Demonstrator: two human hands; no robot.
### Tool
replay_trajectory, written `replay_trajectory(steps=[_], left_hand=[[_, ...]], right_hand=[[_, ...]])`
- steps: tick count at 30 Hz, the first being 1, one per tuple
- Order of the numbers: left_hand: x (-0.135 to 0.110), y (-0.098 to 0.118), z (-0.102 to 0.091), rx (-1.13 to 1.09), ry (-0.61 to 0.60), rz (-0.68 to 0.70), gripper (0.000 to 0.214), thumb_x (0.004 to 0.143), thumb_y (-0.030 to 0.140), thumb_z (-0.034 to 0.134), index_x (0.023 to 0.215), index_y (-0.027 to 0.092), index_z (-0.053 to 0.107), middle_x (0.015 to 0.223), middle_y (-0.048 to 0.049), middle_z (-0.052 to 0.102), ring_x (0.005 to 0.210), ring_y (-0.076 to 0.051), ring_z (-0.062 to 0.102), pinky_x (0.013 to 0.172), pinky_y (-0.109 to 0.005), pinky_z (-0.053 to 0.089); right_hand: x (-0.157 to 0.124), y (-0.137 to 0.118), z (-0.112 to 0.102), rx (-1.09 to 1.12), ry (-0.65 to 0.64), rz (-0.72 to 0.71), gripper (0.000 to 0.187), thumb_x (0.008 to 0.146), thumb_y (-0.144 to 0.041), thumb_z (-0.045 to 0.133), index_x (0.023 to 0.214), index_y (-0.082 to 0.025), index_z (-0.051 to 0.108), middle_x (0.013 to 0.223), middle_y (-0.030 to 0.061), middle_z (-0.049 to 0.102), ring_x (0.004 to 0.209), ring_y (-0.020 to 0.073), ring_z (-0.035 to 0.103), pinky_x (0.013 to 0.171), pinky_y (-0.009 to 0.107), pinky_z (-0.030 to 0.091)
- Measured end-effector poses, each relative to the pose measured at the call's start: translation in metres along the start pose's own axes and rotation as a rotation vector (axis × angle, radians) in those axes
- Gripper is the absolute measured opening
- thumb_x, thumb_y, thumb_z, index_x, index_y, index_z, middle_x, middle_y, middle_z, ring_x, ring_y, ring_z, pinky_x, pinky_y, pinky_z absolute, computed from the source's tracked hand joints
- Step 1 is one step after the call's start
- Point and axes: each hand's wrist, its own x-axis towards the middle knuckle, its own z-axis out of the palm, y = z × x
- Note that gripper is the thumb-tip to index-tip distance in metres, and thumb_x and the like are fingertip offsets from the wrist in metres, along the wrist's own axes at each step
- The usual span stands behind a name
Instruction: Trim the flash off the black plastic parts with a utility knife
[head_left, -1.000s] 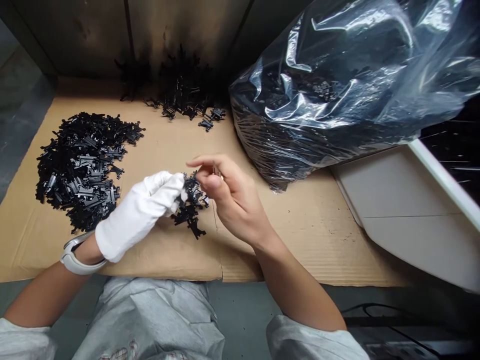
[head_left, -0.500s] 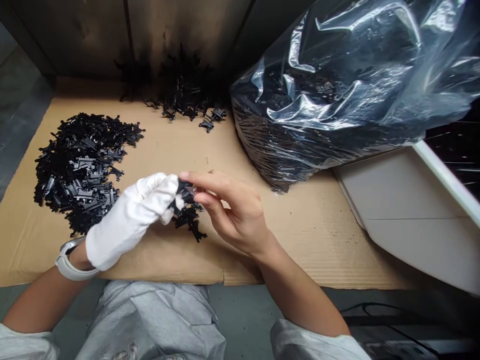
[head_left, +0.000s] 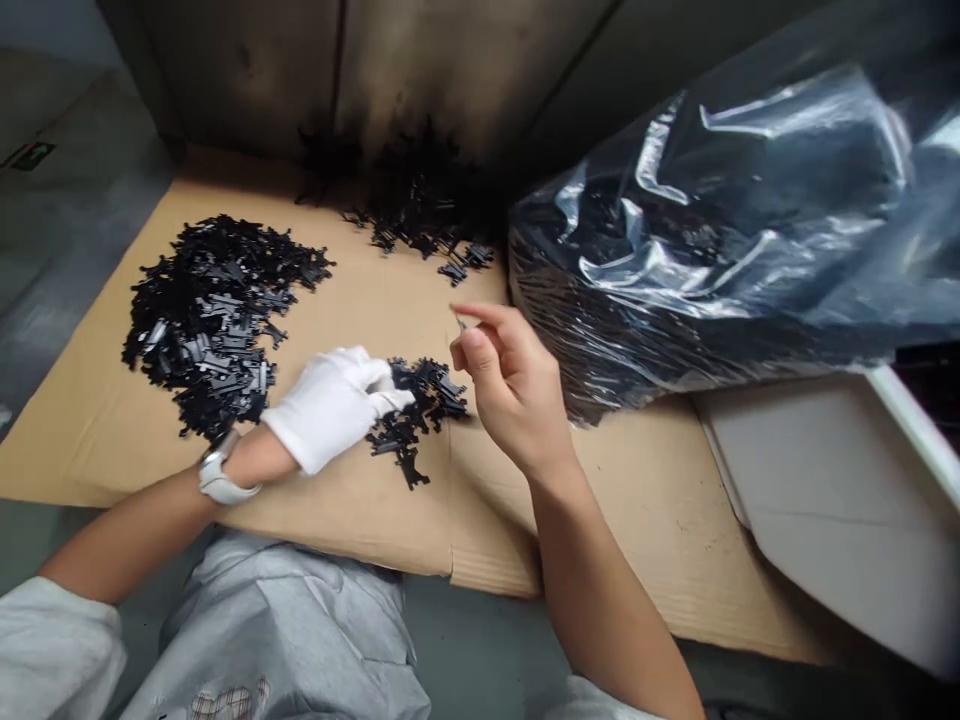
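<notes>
My left hand point(head_left: 337, 400), in a white glove, is at the left edge of a small pile of black plastic parts point(head_left: 424, 400). Its fingers are drawn together and touch the pile; what lies between them is hidden. My bare right hand point(head_left: 517, 385) is raised to the right of that pile, with thumb and forefinger pinched. A tiny greyish thing point(head_left: 460, 323) shows at those fingertips, too small to name. The parts in the small pile are short, with forked ends, and lie jumbled.
A large heap of the same black parts point(head_left: 217, 320) lies on the cardboard sheet point(head_left: 360, 320) at left. More parts point(head_left: 427, 200) are at the back by the dark wall. A bulging clear plastic bag point(head_left: 697, 270) and a grey-white box flap point(head_left: 832, 480) stand at right.
My hands, together around a black part before, have parted. The left has come down to the small pile; the right has moved up and right. The view has shifted left.
</notes>
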Motion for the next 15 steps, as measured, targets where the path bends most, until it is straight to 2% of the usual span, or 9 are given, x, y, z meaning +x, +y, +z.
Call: replay_trajectory(steps=[2,4,7,9,11,13,15], left_hand=[[0.005,-0.003,0.007,0.169,0.018,0.033,0.034,0.090,0.046,0.058,0.074,0.018,0.067,0.078,-0.0060,0.067,0.076,-0.023,0.063,0.071,-0.035,0.047],[0.009,-0.003,0.012,0.262,0.048,0.062,0.032,0.093,0.043,0.054,0.084,0.017,0.070,0.082,-0.0087,0.070,0.078,-0.024,0.065,0.071,-0.036,0.048],[0.010,0.001,0.017,0.301,0.097,0.086,0.029,0.096,0.027,0.046,0.096,0.011,0.070,0.086,-0.0148,0.071,0.084,-0.027,0.067,0.076,-0.040,0.049],[0.005,0.004,0.018,0.315,0.100,0.154,0.031,0.096,0.027,0.045,0.091,0.012,0.072,0.082,-0.0152,0.071,0.080,-0.028,0.068,0.071,-0.040,0.049],[0.000,0.005,0.017,0.316,0.094,0.358,0.028,0.096,0.027,0.047,0.089,0.018,0.073,0.077,-0.0108,0.072,0.074,-0.025,0.068,0.064,-0.036,0.048],[-0.004,0.005,0.014,0.279,0.119,0.604,0.026,0.094,0.022,0.047,0.092,0.023,0.073,0.077,-0.0064,0.073,0.071,-0.020,0.068,0.061,-0.031,0.047],[-0.007,0.005,0.010,0.197,0.173,0.717,0.023,0.092,0.024,0.050,0.090,0.025,0.073,0.080,-0.0033,0.075,0.072,-0.016,0.067,0.064,-0.028,0.049]], right_hand=[[0.010,-0.005,0.004,-0.084,-0.158,-0.010,0.030,0.098,-0.042,0.048,0.105,-0.018,0.065,0.071,0.0012,0.061,0.062,0.0137,0.055,0.058,0.027,0.041],[0.027,-0.016,0.015,-0.180,-0.339,-0.020,0.026,0.095,-0.038,0.053,0.104,-0.018,0.066,0.081,0.0052,0.069,0.068,0.0158,0.059,0.062,0.028,0.042],[0.061,-0.035,0.049,-0.314,-0.647,-0.024,0.024,0.091,-0.033,0.060,0.109,-0.017,0.066,0.099,0.0091,0.072,0.085,0.0201,0.063,0.070,0.029,0.041],[0.083,-0.042,0.080,-0.338,-0.839,-0.026,0.018,0.089,-0.032,0.064,0.099,-0.016,0.067,0.089,0.0067,0.070,0.079,0.0169,0.059,0.067,0.027,0.038],[0.099,-0.044,0.110,-0.360,-0.919,-0.031,0.019,0.081,-0.033,0.074,0.080,-0.016,0.066,0.071,0.0022,0.064,0.066,0.0137,0.051,0.062,0.026,0.034],[0.107,-0.043,0.133,-0.379,-0.933,-0.030,0.023,0.077,-0.029,0.077,0.069,-0.015,0.061,0.062,-0.0009,0.056,0.061,0.0117,0.044,0.060,0.026,0.031],[0.107,-0.039,0.145,-0.374,-0.933,-0.030,0.023,0.077,-0.021,0.075,0.064,-0.016,0.057,0.058,-0.0036,0.050,0.059,0.0106,0.041,0.059,0.026,0.029]])
